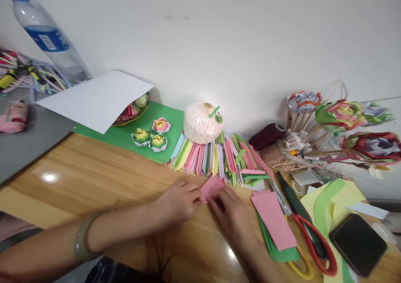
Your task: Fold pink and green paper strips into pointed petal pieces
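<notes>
A small pink sheet of paper [213, 187] is held low over the wooden table between my two hands. My left hand [181, 199] pinches its left edge with the fingers closed. At its lower right edge, the fingers of my right hand [232, 212] are closed on the paper too. Just beyond lies a row of folded paper strips [200, 157] in pink, yellow, green and lilac. To the right of my right hand rests a stack of pink paper rectangles [275, 220] on green paper [283, 254].
A round white ornament [203, 122] stands behind the strips. Three paper flowers [158, 142] sit on a green sheet [119, 145]. At right lie red-handled scissors [313, 237], a black phone [358, 244] and paper flowers on sticks [340, 113]. A bottle [46, 36] stands far left.
</notes>
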`<state>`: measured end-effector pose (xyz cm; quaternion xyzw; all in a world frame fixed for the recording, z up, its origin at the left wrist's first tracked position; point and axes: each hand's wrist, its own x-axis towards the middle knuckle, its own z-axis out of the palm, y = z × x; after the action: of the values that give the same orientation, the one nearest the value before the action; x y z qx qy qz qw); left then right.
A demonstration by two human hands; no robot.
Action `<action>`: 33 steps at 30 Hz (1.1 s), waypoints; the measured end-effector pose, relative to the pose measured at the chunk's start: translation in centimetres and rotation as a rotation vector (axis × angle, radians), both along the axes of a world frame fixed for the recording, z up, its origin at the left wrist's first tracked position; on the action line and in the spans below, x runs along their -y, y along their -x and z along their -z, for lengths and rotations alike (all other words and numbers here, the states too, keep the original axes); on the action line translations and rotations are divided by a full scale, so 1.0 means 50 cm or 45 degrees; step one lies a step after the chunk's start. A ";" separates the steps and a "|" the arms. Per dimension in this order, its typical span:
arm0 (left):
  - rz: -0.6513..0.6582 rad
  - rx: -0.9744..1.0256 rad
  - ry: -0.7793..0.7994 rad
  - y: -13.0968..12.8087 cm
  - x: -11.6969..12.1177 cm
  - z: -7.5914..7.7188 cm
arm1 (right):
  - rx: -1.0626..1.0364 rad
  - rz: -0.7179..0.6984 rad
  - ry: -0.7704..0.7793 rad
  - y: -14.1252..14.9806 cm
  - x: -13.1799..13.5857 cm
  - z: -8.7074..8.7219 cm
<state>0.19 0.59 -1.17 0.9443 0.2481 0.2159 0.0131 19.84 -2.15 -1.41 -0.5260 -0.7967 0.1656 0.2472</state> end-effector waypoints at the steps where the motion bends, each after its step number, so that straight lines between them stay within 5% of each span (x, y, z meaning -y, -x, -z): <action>1: -0.004 -0.002 0.002 0.001 0.000 0.001 | 0.002 -0.002 -0.001 0.000 0.000 -0.001; 21: -0.041 -0.130 0.048 -0.011 0.011 0.017 | 0.084 -0.010 -0.070 0.000 0.001 0.001; 27: -0.007 -0.175 0.055 -0.006 0.008 0.000 | 0.092 -0.012 -0.077 -0.006 -0.004 -0.001; 33: 0.057 -0.123 -0.038 -0.001 -0.002 -0.005 | 0.134 -0.244 -0.115 -0.040 0.001 -0.019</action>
<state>0.26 0.67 -0.90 0.9590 0.2239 0.1736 -0.0080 21.84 -2.19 -0.46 -0.4436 -0.8619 0.1246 0.2117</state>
